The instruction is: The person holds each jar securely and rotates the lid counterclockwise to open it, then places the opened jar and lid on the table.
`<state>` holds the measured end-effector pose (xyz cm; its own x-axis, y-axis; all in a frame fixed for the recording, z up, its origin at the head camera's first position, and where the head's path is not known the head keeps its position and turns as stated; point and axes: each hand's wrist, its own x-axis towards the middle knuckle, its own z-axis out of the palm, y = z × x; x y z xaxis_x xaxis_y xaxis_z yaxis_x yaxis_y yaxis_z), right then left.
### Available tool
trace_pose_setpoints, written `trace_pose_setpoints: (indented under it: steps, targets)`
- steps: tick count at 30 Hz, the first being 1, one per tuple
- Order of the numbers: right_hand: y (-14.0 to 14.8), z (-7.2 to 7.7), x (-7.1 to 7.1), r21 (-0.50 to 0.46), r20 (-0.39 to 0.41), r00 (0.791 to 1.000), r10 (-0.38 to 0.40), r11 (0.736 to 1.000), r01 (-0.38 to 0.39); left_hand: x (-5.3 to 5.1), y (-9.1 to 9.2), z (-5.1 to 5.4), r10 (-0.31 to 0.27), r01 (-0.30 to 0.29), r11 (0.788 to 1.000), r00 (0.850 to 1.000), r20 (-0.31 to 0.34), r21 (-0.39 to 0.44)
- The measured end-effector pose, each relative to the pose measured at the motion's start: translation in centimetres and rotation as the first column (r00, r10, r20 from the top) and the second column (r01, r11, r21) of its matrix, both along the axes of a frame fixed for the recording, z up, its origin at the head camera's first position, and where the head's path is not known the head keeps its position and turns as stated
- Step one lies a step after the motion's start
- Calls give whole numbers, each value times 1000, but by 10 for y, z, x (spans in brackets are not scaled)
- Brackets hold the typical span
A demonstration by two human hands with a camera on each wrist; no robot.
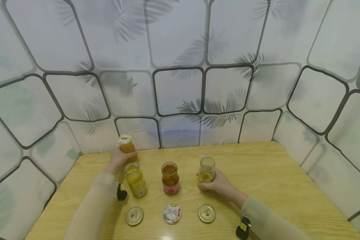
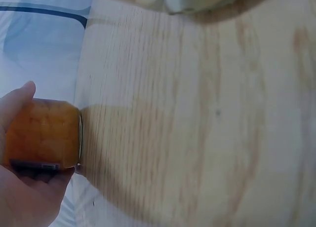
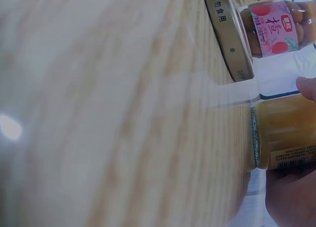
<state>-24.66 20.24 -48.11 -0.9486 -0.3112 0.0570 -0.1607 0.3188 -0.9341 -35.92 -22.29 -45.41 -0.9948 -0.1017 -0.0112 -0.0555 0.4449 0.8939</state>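
At the far left of the table, my left hand (image 1: 118, 160) grips a lidded glass jar of orange fruit (image 1: 127, 147), seen from the side in the left wrist view (image 2: 44, 133). My right hand (image 1: 223, 185) is wrapped around an open glass jar with yellowish contents (image 1: 206, 171); its base meets the table in the right wrist view. Between the hands stand two more open jars: one with yellow contents (image 1: 136, 183), close to my left wrist, and one with brown fruit and a pink label (image 1: 170, 180).
Three lids lie in a row near the front: a gold lid (image 1: 134, 216), a white patterned lid (image 1: 172, 213) and another gold lid (image 1: 206, 213). The wooden table (image 1: 267, 186) is bordered by a patterned curtain (image 1: 180, 90) at the back and sides.
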Motion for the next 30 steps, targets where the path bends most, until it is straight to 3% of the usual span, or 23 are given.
trace_pose_setpoints:
  steps: [8, 18, 24, 30]
  targets:
    - [1, -2, 1, 9, -22, 1000, -11, 1000, 11, 0, 2, -5, 12, -12, 1000, 1000, -16, 20]
    - [-1, 3, 0, 34, -6, 1000, -8, 999, 8, 1, 1, -1, 65, -65, 998, 997, -32, -25]
    - [-1, 3, -2, 18, -19, 1000, -15, 1000, 15, 0, -2, -1, 69, -73, 996, 996, -54, -60]
    - [-1, 3, 1, 28, -2, 1000, -25, 999, 25, 2, -6, -2, 60, -62, 993, 998, -29, -101]
